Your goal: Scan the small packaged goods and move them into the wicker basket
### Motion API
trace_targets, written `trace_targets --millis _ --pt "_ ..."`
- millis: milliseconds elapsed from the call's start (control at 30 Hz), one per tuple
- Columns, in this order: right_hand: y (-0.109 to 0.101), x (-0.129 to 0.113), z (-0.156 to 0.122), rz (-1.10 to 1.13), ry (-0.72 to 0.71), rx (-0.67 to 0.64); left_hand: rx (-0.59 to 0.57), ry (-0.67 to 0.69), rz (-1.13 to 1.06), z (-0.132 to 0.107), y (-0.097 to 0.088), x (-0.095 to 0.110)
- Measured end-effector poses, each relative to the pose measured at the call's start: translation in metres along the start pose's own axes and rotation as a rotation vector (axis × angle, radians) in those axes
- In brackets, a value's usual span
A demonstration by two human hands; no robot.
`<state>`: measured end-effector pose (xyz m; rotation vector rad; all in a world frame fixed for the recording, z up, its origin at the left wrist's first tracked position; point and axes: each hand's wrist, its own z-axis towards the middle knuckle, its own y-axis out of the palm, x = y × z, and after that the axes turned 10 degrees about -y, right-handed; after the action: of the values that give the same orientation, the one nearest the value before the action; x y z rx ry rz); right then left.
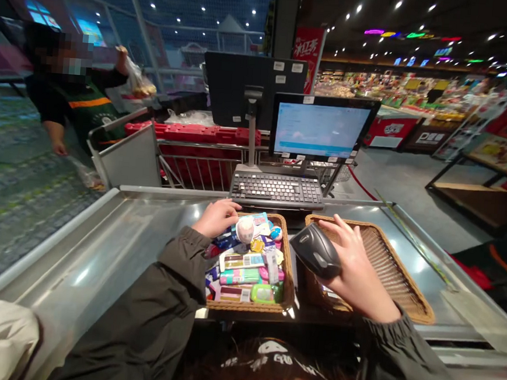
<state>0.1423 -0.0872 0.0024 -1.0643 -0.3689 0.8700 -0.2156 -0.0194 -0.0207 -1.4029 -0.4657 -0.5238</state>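
Observation:
My right hand (pixel 357 268) grips a black handheld barcode scanner (pixel 316 252), which is above the inner side of the right wicker basket (pixel 405 266). Over the back left corner of the left wicker basket (pixel 289 263), my left hand (pixel 218 218) reaches with its fingers stretched out and nothing visible in them. Just beside its fingertips sits a round white-topped item (pixel 245 229). Small packaged goods fill that basket, among them a green-and-pink pack (pixel 241 276) and a bright green pack (pixel 263 293). A few packs show in the right basket, partly hidden by my right hand.
A keyboard (pixel 277 189) and a lit monitor (pixel 322 128) stand behind the baskets, with a second screen seen from behind (pixel 230 88). Metal counter (pixel 77 246) extends on both sides. At the left, a person (pixel 85 100) holds up a plastic bag (pixel 137 81). A cart (pixel 194 165) stands beyond.

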Motion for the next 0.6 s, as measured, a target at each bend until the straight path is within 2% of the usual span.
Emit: trace_targets --millis 133,233,400,467,600 --pt "0.006 -0.007 0.005 0.011 -0.013 0.0 -0.113 -0.005 0.017 -0.017 0.001 -0.02" --pt "0.01 -0.013 0.009 0.024 -0.018 -0.001 -0.108 -0.01 0.023 -0.027 0.016 -0.02" --pt "0.01 -0.02 0.01 0.019 -0.003 0.004 -0.068 -0.067 0.198 -0.043 0.044 -0.003" --pt "0.007 -0.02 0.007 0.002 0.009 0.012 -0.023 -0.03 0.255 -0.048 0.043 0.006" --pt "0.0 -0.013 -0.007 -0.028 0.058 0.041 0.039 0.071 0.258 -0.051 0.027 0.027"
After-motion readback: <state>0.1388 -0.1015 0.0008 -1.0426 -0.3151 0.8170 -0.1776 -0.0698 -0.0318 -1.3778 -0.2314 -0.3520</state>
